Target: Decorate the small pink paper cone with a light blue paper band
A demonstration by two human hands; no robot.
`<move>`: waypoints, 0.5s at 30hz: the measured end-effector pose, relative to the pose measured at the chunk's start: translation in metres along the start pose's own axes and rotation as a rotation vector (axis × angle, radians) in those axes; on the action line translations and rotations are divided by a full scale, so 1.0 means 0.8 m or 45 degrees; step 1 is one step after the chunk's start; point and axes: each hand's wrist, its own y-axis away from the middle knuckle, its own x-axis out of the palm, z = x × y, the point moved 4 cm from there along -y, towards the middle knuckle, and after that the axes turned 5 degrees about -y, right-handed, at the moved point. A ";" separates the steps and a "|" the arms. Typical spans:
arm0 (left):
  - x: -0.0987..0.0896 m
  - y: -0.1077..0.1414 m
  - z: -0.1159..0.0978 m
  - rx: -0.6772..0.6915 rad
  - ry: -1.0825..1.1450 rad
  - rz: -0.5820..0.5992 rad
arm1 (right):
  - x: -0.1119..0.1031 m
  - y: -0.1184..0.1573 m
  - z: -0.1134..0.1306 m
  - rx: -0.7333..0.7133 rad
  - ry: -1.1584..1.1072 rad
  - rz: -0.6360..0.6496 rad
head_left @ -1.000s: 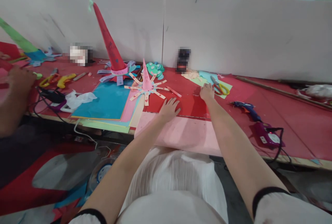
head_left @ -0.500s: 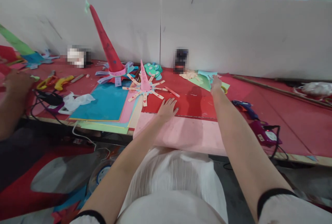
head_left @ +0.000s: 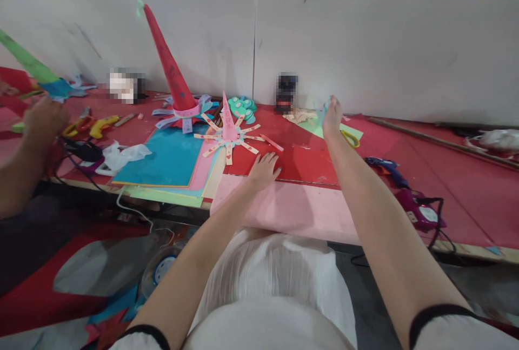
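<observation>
My left hand lies flat with fingers spread on the red table surface, near its pink front strip. Just beyond it are a pink paper stick and a small pink paper cone with printed strips fanned round its base. At the back, my right hand is raised, its fingers closed on light blue paper that shows at its left side. Below that hand are a light green sheet, cream paper scraps and yellow-handled scissors, partly covered by the wrist.
A tall red cone and stacked coloured sheets stand left. At right are a blue glue gun, a purple power strip and a long stick. Another person's hand works at far left. A white partition bounds the back.
My right hand has lifted from the green sheet, taking the light blue paper up with it. The scissors show more. My left hand has stayed in place. The other person's hand has shifted slightly.
</observation>
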 end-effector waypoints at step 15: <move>-0.013 -0.006 0.031 -0.216 0.693 -0.267 | 0.027 0.260 0.139 -0.434 -0.731 0.341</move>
